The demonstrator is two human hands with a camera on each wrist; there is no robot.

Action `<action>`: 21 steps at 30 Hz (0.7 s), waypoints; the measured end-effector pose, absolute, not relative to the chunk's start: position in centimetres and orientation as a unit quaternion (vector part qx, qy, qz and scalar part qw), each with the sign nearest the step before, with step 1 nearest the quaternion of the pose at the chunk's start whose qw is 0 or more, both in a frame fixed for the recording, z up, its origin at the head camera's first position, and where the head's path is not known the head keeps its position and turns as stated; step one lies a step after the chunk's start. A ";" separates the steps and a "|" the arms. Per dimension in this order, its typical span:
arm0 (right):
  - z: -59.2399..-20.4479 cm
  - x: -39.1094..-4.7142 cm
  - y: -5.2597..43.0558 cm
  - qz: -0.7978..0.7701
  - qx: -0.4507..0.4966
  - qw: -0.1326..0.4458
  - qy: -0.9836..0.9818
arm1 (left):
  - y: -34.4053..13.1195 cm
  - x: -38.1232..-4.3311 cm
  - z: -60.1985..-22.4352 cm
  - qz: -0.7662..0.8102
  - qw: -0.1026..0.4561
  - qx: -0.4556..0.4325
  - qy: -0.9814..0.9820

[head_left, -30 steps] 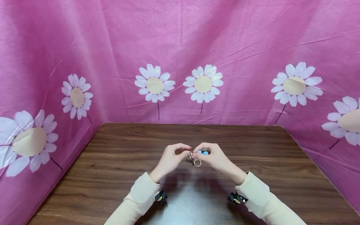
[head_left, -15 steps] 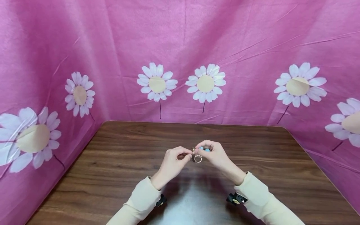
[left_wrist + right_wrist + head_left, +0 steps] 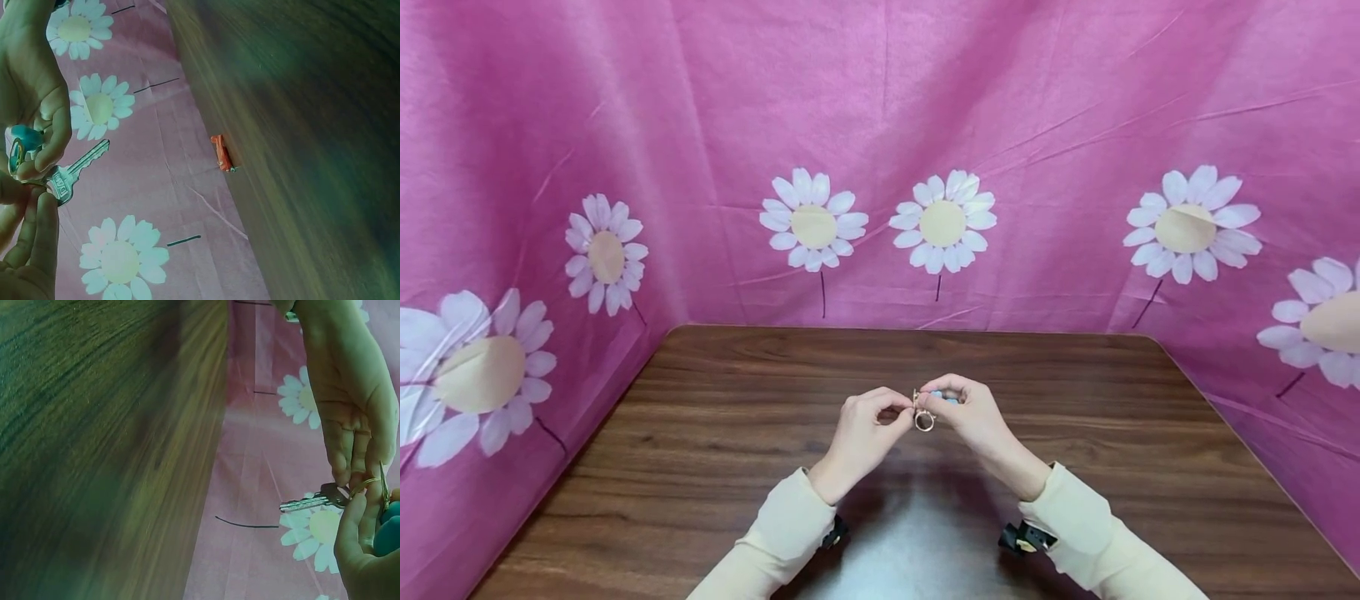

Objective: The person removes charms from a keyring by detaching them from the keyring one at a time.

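Observation:
Both hands meet fingertip to fingertip above the table (image 3: 760, 492). My left hand (image 3: 867, 429) pinches a thin gold key ring between thumb and fingers. A silver key (image 3: 81, 164) hangs from that ring and sticks out past the fingertips in both wrist views. My right hand (image 3: 973, 417) holds the other part of the keychain, with a rounded blue charm (image 3: 389, 531) tucked in its curled fingers. Below the fingertips dangles a round gold ring (image 3: 924, 421) in the head view. The fingers partly cover the join between rings and key.
In the left wrist view a small orange thing (image 3: 220, 152) lies near the table's far edge. A pink cloth (image 3: 1037, 100) printed with white daisies surrounds the back and sides of the table. Black wrist cameras sit below both cuffs.
The right hand has risen slightly, and the left hand has shifted its pinch. The key, cluttered with the rings before, is now hidden in the head view; the round ring still dangles.

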State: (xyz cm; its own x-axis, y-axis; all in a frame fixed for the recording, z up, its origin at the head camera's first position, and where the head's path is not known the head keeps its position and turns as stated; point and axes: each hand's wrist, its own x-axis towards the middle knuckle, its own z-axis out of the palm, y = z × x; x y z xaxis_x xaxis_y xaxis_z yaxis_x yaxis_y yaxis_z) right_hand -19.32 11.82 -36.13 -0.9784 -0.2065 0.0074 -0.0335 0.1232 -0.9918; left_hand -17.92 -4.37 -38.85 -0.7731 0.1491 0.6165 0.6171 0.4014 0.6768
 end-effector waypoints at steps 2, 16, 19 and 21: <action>-36.1 -19.2 11.8 -0.660 -0.078 0.066 0.744 | -4.3 -18.0 -38.9 -0.487 0.247 -0.243 -0.802; -36.9 -18.8 11.7 -0.668 -0.110 0.023 0.736 | -3.9 -17.8 -38.7 -0.507 0.245 -0.195 -0.803; -36.8 -18.6 11.6 -0.660 -0.118 0.014 0.742 | -3.7 -17.7 -38.5 -0.517 0.236 -0.182 -0.803; -36.7 -18.5 11.6 -0.659 -0.125 0.010 0.742 | -3.7 -17.6 -38.4 -0.528 0.227 -0.173 -0.800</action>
State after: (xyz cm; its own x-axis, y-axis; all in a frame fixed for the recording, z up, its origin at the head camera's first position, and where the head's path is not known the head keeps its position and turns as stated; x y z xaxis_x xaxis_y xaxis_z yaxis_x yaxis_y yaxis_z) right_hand -18.48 11.55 -36.68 -0.9686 -0.1989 0.1490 -0.1715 0.1008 -0.9800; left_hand -17.62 -3.69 -38.38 -0.8378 0.0373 0.5448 0.5154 0.3835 0.7663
